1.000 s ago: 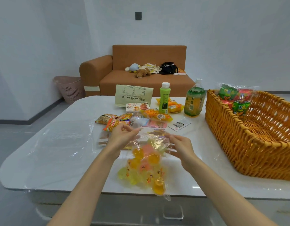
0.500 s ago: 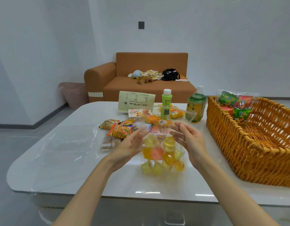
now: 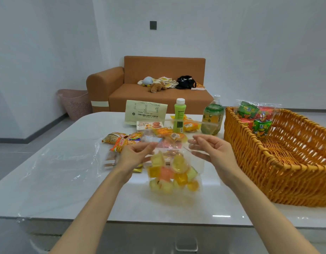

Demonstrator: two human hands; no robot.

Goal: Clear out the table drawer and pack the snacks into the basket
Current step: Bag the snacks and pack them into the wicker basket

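While you hold the bag of jelly cups (image 3: pixel 172 175) up over the near middle of the counter (image 3: pixel 67 180), its lower part is blurred and you cannot count the cups, only make out yellow, orange, pink and pale green ones. Your left hand (image 3: pixel 136 154) has its grip pinched on the bag's top left edge. Your right hand (image 3: pixel 211 149) has its grip curled on the clear film at the top right; the plastic is so transparent there that its edge is hard to trace against your fingers.

The bag hides part of the snack packets (image 3: pixel 125 140) lying on the counter just beyond your hands, and their labels are too small to read. Farther back stand a green bottle (image 3: pixel 179 115) and a tea bottle (image 3: pixel 212 116), both upright, with a cream pouch (image 3: pixel 145 114) to their left.

The basket (image 3: pixel 250 162) sits on the right of the counter, well apart from the bag; its right end is cut off by the frame. A pack of green and red snacks (image 3: pixel 255 118) leans inside its far left corner.

A clear sheet (image 3: pixel 57 158) lies on the left of the counter, barely visible but for its glints. Under the counter's near edge a handle-like shape (image 3: pixel 186 244) is cut off at the bottom, and you cannot tell whether it is the drawer's.
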